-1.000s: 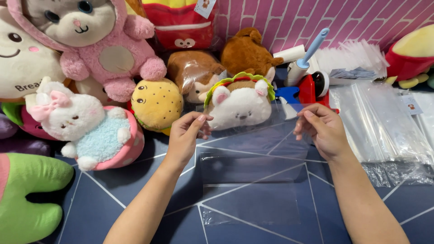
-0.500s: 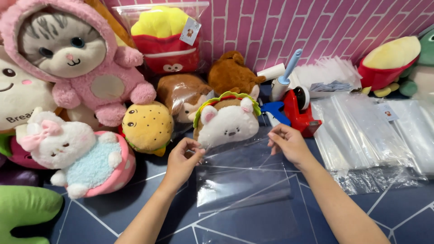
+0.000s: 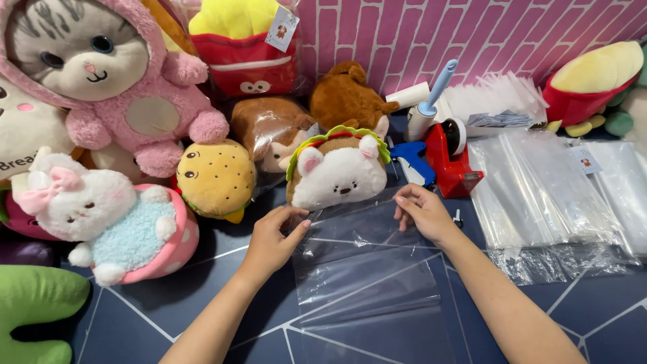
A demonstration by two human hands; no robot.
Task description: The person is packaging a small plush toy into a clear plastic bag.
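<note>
Both bare forearms rise from the bottom of the frame and angle toward its middle. The left hand (image 3: 273,236) sits left of centre, back up, fingers (image 3: 296,232) curled and pinched together, pointing right. The right hand (image 3: 421,212) sits right of centre, slightly higher, fingers bent and pinched, pointing left.

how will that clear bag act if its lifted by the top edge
Probably floppy: the clear bag lies flat and creased where the left hand and right hand pinch it. Likely very light and slippery, given its thin glossy film.
</note>
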